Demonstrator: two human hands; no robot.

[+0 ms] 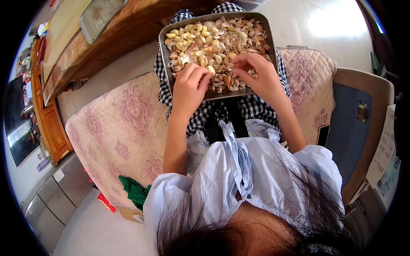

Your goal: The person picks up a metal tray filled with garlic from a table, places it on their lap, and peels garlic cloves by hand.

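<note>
A metal tray (270, 36) rests on my lap, filled with garlic cloves and loose papery skins. Peeled garlic cloves (188, 36) gather toward its far left part, while unpeeled cloves and garlic skins (239, 36) cover the rest. Over the tray's near left edge, my left hand (192, 83) is closed, with a pale peeled garlic clove (210, 70) pinched at the thumb and fingertips. My right hand (259, 74) hovers over the near right part, thumb and index finger curled close together. Whatever lies between those fingertips is too small to make out.
I sit on a quilted, flower-patterned cover (124, 115). A wooden table (68, 55) at the upper left bears another tray (100, 19). A blue-backed chair (354, 123) stands at the right. A green cloth (135, 192) lies behind my left side.
</note>
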